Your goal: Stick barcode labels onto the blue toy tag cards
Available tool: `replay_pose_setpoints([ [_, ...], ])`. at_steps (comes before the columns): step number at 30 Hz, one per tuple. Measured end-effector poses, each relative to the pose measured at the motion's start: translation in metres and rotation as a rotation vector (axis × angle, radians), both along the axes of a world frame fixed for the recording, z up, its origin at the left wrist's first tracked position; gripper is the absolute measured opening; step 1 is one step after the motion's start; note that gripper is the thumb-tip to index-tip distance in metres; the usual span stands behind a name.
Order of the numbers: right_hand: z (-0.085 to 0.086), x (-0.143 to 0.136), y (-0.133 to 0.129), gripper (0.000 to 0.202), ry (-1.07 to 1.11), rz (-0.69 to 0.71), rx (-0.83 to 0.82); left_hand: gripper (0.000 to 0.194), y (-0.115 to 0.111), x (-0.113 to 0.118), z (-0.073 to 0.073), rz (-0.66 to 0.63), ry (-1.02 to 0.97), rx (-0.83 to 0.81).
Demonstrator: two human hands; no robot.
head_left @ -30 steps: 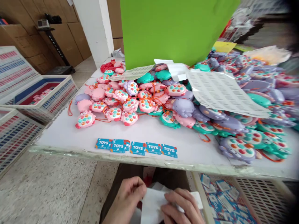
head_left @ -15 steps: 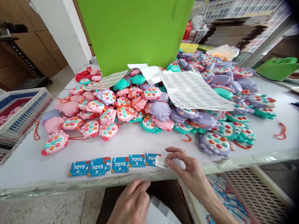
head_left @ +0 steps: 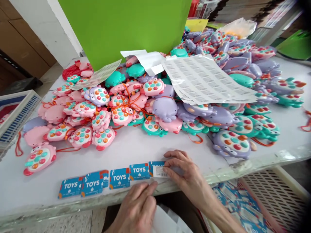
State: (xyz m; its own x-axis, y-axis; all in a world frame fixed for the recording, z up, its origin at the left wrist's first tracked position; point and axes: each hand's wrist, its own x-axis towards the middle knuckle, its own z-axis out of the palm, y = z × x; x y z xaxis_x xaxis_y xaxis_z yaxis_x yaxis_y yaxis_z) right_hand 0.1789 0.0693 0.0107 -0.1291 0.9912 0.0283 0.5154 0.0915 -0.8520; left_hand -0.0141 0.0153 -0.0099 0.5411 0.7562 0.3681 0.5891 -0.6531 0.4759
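Note:
Pinched in my right hand is a small white barcode label, lying against the rightmost blue "TOYS" card and covering part of it. More blue "TOYS" cards form a row to the left along the table edge, a pair of them overlapping. My left hand is curled at the front edge, closed on a white sheet that hangs down over my lap. Its fingertips partly hide how the sheet is gripped.
Pink, purple and green animal toys with orange cords heap across the table. Printed label sheets rest on them before a green panel. At lower right, a crate stands beside blue cards; a white basket is left.
My right hand has brought the barcode label left and down onto the rightmost card. My left hand stays at the table edge with the sheet. The view has tipped lower and closer.

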Motion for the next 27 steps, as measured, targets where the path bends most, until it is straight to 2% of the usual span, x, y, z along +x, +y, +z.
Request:
replay_pose_setpoints([
  [11,-0.001,-0.003,0.003,0.013,-0.068,0.013,-0.014,0.027,0.007,-0.003,0.021,-0.061,0.099,-0.107],
  [27,-0.001,-0.003,0.005,0.012,-0.096,0.026,-0.016,0.027,0.008,-0.002,0.027,-0.051,0.118,-0.144],
])
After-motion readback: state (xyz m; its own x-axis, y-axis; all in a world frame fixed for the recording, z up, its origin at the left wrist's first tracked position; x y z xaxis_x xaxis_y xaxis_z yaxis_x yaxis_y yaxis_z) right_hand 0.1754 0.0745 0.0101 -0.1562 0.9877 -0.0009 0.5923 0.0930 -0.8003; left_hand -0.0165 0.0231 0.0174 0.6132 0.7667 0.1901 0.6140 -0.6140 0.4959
